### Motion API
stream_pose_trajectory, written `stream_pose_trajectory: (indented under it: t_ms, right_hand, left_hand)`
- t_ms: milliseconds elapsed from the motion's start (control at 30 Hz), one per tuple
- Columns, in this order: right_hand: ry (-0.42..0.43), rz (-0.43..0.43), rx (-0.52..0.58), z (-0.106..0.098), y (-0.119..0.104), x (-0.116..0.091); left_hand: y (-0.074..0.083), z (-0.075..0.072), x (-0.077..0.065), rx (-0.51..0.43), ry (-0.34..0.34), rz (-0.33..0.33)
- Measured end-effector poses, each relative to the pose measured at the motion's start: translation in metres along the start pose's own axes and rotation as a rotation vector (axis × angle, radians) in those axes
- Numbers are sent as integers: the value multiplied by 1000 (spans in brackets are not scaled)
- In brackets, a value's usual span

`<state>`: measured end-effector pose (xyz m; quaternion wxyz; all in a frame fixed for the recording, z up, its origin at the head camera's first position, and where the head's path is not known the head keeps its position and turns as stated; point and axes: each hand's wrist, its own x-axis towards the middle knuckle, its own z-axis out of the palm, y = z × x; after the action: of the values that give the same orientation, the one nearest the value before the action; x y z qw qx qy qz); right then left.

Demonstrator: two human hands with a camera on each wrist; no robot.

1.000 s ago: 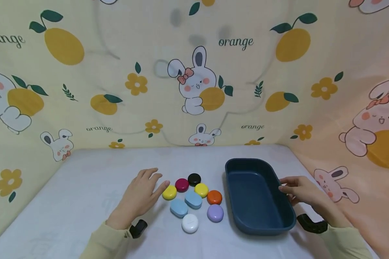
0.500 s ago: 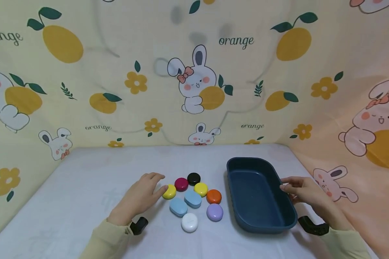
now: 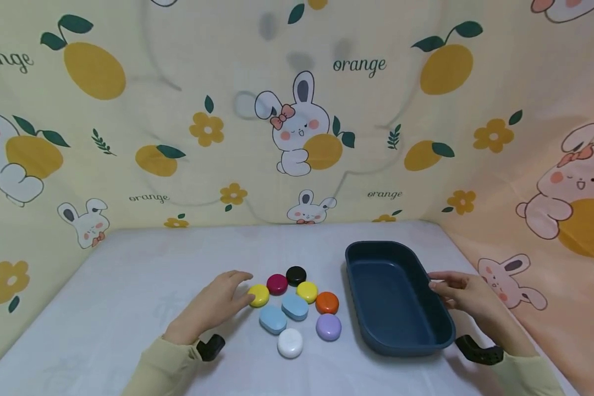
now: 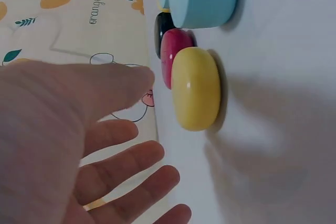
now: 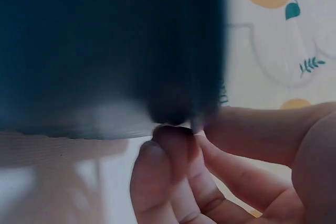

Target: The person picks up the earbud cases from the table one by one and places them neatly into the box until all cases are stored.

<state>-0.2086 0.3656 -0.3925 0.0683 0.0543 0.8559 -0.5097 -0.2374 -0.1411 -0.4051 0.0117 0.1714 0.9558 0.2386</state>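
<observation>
My left hand [image 3: 213, 302] hovers with spread, relaxed fingers beside the left yellow disc [image 3: 259, 295]. In the head view its thumb tip overlaps that disc's edge; the left wrist view shows a gap between the thumb [image 4: 126, 82] and the glossy yellow disc [image 4: 197, 90]. A deep dark blue tray [image 3: 393, 297] with rounded corners stands at the right. My right hand [image 3: 467, 297] grips its right side, thumb at the rim. From the right wrist, curled fingers [image 5: 152, 177] show below the tray's dark wall [image 5: 105, 51], their tips partly hidden.
Between hand and tray lie a crimson disc [image 3: 277, 284], a black one [image 3: 296, 275], another yellow one [image 3: 307, 292], two light blue ovals [image 3: 273, 319], an orange disc [image 3: 327, 302], a lilac one [image 3: 329, 327] and a white one [image 3: 290, 343]. A printed curtain [image 3: 203, 82] hangs behind the white table [image 3: 153, 264].
My left hand has sunk slightly, its thumb lower beside the yellow disc. The tray has shifted a little to the right with my right hand on it. The discs have stayed put.
</observation>
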Motion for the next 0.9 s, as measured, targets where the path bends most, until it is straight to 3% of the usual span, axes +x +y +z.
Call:
stream_pose_trajectory:
  t_ms: [367, 900]
  right_hand:
    - [-128, 15, 115, -10, 6, -5]
    - [-160, 17, 155, -12, 7, -4]
  left_hand:
    - [-3, 14, 4, -31, -52, 50]
    - [-7, 25, 8, -29, -22, -30]
